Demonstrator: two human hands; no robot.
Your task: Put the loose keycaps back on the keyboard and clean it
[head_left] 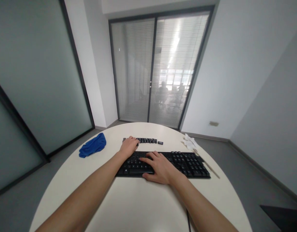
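Observation:
A black keyboard (192, 166) lies on the round white table, with part of its upper left keys gone. Behind it runs a row of loose black keycaps (148, 140). My left hand (129, 146) is at the left end of that row, its fingers bent together around a dark keycap (138, 144); the fingertips partly hide it. Across the keyboard's middle lies my right hand (160, 167), fingers spread and thumb at the front edge, holding nothing.
A crumpled blue cloth (93, 145) lies at the table's left. To the right are a white tissue (190, 141) and a thin stick-like handle (207, 165) beside the keyboard. The keyboard's cable (188, 220) hangs toward the near side. A glass door with blinds (150, 71) stands beyond.

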